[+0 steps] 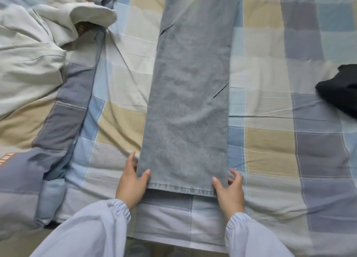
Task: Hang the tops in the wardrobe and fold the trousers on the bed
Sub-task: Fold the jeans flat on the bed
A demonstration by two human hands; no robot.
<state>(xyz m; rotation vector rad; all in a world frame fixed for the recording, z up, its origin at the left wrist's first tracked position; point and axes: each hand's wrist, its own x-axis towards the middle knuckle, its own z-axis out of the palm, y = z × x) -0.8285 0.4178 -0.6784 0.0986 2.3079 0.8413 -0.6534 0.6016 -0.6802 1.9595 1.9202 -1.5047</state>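
Note:
Grey-blue jeans [190, 94] lie flat and lengthwise on the checked bed sheet [270, 144], one leg stacked on the other, hems toward me. My left hand [132, 181] pinches the left corner of the hem, thumb on top and fingers beneath. At the right corner my right hand [229, 189] grips the hem the same way, thumb on the denim and fingers curled at its edge. The waist end runs out of view at the top.
A rumpled pale duvet with grey and beige panels [34, 67] covers the left side of the bed. A black garment [340, 90] lies at the right edge. The near edge of the bed [173, 243] is just below my wrists.

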